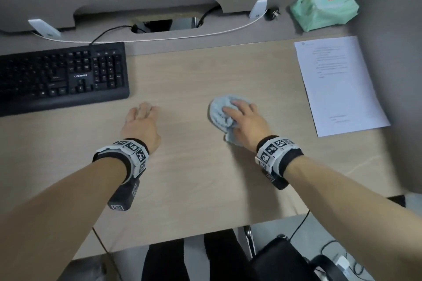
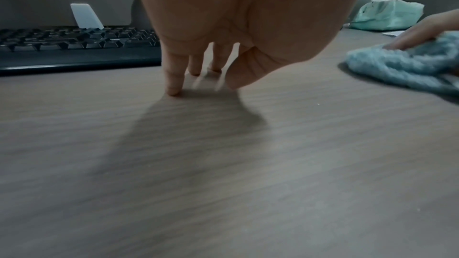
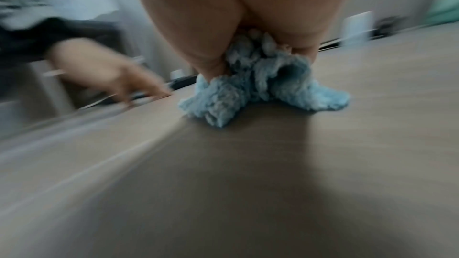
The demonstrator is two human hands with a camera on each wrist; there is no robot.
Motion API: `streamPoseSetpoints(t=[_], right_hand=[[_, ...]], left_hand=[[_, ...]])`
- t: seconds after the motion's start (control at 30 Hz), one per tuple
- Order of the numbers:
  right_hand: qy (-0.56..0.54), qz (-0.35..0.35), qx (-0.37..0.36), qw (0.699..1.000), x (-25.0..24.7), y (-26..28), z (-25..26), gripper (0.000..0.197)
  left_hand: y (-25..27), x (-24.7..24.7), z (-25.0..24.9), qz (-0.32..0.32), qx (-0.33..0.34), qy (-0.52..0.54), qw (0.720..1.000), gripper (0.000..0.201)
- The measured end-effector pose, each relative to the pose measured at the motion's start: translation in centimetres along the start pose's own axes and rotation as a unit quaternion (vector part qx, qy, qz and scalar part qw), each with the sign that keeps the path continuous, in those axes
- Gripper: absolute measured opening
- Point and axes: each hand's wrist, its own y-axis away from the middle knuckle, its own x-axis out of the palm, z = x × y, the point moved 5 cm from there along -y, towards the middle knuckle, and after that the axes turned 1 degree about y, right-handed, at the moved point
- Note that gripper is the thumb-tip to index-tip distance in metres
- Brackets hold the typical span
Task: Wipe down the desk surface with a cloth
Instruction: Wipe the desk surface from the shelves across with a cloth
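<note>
The right hand (image 1: 245, 118) pressed the bunched blue cloth (image 1: 222, 112) on the middle of the desk (image 1: 194, 178), fingers curled over it. The left hand (image 1: 141, 124) rested on its relaxed fingertips at the left, holding nothing. I judged a wide stroke to the right could push the paper sheet (image 1: 338, 84) off the edge, and one to the left could knock the keyboard (image 1: 61, 75).

Pale wood-grain desk top (image 1: 194, 70) across mid frame; fluffy light-blue cloth (image 1: 220, 110) centre-right; black keyboard (image 1: 61, 75) w/ white lettering, left; white printed sheet (image 1: 340, 84) right; mint-green pack (image 1: 324, 9) upper right; black-and-white checker-marked wristbands (image 1: 276, 155), lower frame.
</note>
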Motion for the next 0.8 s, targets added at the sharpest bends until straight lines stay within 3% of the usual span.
streamPoseSetpoints(t=[0.07,0.13,0.27,0.33,0.4,0.47,0.53,0.57,0.63,0.7,0.77,0.8], right_hand=[[-0.018,-0.060,0.149,0.987,-1.2,0.1,-2.4,0.067],[-0.011,-0.060,0.174,0.983,0.3,1.0,0.4,0.070],[0.007,0.077,-0.058,0.995,7.9,6.1,11.0,0.077],[0.006,0.097,-0.070,0.993,7.3,8.0,11.8,0.077],[0.007,0.009,0.028,1.000,4.8,8.8,8.9,0.073],[-0.019,-0.109,0.218,0.970,2.4,10.3,4.6,0.065],[-0.043,-0.120,0.368,0.921,2.4,11.7,3.0,0.062],[-0.038,-0.110,0.388,0.914,3.3,11.9,4.1,0.063],[-0.037,-0.089,0.331,0.939,5.7,10.9,8.4,0.068],[-0.029,-0.049,0.206,0.977,8.9,10.1,13.6,0.075],[-0.019,0.012,0.123,0.992,11.0,10.8,16.5,0.081],[-0.018,0.011,0.120,0.993,11.1,11.8,16.2,0.081]], left_hand=[[0.2,-0.1,0.0,-0.007,0.004,-0.011,1.000,0.080],[0.4,-0.1,0.0,-0.017,0.019,-0.025,0.999,0.079],[0.7,-0.6,0.4,-0.034,0.067,-0.033,0.997,0.078],[0.9,-0.7,1.0,-0.031,0.080,-0.008,0.996,0.077],[1.2,-0.5,1.6,-0.033,0.097,0.014,0.995,0.075],[1.9,0.2,2.5,-0.041,0.121,0.005,0.992,0.071],[2.8,1.0,3.1,-0.054,0.155,-0.019,0.986,0.069],[3.3,1.4,3.3,-0.057,0.177,-0.027,0.982,0.069],[4.1,2.0,3.5,-0.054,0.205,-0.038,0.976,0.073],[4.6,2.6,3.5,-0.046,0.213,-0.051,0.975,0.076],[5.0,2.9,3.4,-0.038,0.213,-0.066,0.974,0.077],[5.2,3.0,3.3,-0.039,0.213,-0.072,0.974,0.077]])
